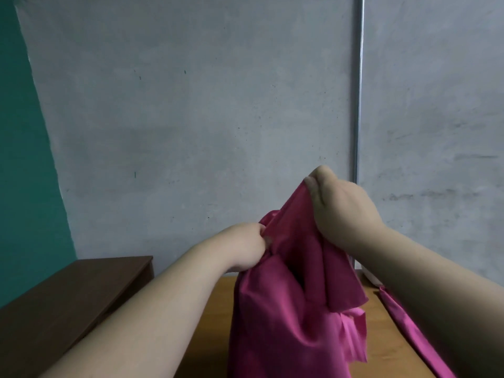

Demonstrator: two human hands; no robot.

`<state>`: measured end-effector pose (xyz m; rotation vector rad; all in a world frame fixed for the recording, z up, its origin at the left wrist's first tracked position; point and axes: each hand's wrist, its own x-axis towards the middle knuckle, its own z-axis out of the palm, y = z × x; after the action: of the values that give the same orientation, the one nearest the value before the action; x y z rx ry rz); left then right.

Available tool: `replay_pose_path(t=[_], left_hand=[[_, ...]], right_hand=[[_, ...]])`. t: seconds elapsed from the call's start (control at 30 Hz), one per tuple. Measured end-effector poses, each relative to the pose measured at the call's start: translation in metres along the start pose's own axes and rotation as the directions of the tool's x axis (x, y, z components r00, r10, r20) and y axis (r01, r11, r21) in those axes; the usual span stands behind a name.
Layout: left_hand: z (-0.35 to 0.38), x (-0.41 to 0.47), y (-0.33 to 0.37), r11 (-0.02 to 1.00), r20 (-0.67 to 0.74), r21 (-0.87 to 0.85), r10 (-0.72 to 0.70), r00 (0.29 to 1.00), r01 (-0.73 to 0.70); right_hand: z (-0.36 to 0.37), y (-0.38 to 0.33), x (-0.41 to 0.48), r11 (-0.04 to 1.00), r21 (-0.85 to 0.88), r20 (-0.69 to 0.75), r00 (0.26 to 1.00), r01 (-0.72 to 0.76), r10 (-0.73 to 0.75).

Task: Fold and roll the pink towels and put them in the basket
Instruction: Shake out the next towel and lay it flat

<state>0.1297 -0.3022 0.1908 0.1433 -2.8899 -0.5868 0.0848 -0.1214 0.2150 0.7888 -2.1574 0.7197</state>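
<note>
Pink towel: shiny magenta pink fabric towel (286,296) is up over the light wooden bench (207,323), hanging in loose folds, its lower end running out of view.
Right hand: right hand (341,211) is highest above the bench, pinching the towel's top edge.
Left hand: left hand (245,246) sits lower, fingers curled tight into a bunch of the same towel.
Second cloth: a long pink cloth strip (409,323) lies on the bench's right side, beneath the right forearm.
Side unit: dark brown wooden cabinet (73,290) stands left of the bench.

Grey wall (204,118), teal wall (24,159), dark bench (68,293), wooden table (215,323).
</note>
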Motion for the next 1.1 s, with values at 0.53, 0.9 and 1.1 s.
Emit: replay_pose_path(t=[0.53,0.9,1.1], left_hand=[[-0.060,0.009,0.026,0.985,-0.375,-0.121,0.071,0.924,-0.125],[-0.022,0.010,-0.014,0.929,-0.011,-0.370,0.004,1.000,-0.008],[0.003,0.010,-0.035,0.935,0.156,-0.332,-0.077,0.985,0.125]], right_hand=[[0.006,-0.012,0.020,0.930,0.288,0.069,0.974,-0.228,0.218],[0.019,0.003,0.028,0.847,0.396,0.252,0.929,-0.355,0.271],[0.033,-0.010,0.021,0.817,0.454,0.135,0.934,-0.356,0.331]])
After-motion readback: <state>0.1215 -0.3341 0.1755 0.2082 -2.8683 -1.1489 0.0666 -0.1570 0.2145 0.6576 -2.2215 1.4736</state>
